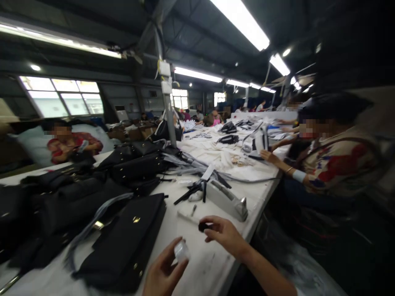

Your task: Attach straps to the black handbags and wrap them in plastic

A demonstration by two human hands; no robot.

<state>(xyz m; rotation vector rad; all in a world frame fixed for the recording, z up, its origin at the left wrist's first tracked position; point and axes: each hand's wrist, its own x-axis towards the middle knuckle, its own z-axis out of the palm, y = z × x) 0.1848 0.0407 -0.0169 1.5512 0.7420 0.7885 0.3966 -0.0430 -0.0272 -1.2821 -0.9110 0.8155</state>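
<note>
Between the thumb and fingers of my left hand point(168, 265) is a small clear bottle point(181, 250), upright and somewhat blurred. My right hand point(224, 236), a little farther forward and to the right, pinches a small dark round cap point(203, 226). The bottle and the cap are apart. Left of my hands lies a black bag point(123, 242) with gold fittings, its flap side up. Beyond my right hand stands a grey tape dispenser point(226, 199) near the table's right edge.
More black bags point(83, 193) are piled at the left. Grey strips point(191, 164) and dark straps point(189, 193) lie across the white table point(212, 267). A metal post point(169, 111) rises behind them. One co-worker point(333, 156) sits at the right, handling a white-and-black piece; another person point(72, 142) is across the table.
</note>
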